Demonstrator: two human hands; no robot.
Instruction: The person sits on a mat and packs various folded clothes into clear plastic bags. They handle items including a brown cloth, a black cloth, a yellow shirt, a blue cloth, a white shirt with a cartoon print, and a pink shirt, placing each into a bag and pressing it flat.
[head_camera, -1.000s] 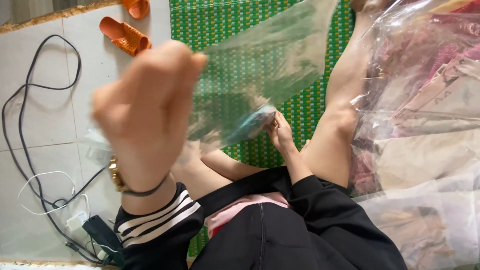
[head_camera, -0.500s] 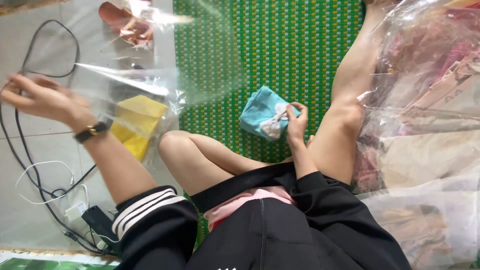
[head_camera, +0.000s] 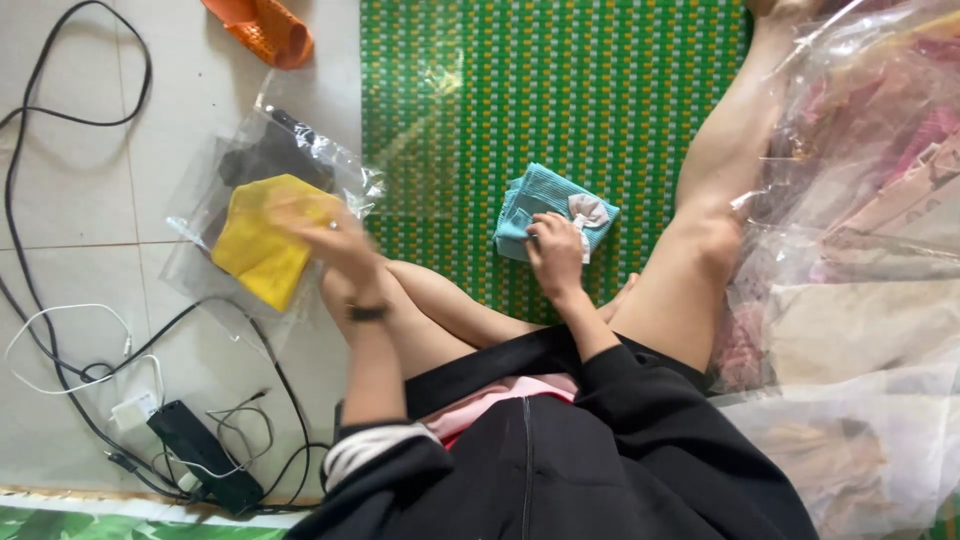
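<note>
Pressed flat by the right hand (head_camera: 556, 255): a folded teal cloth with a bow (head_camera: 548, 208).
A yellow cloth (head_camera: 262, 245) in a clear bag (head_camera: 300, 150) is touched by the blurred left hand (head_camera: 335, 240); its grip cannot be told.

The floor (head_camera: 90, 200) was pale square tile with thin grout lines, lit by soft daylight. A green woven mat (head_camera: 560, 90) with small yellow and white checks covered the middle. At the far left lay an orange sandal (head_camera: 262, 30). Black cables (head_camera: 60, 110) and a white cord (head_camera: 60, 340) looped over the left tiles, leading to a black power strip (head_camera: 200, 455) at the near left.
</note>
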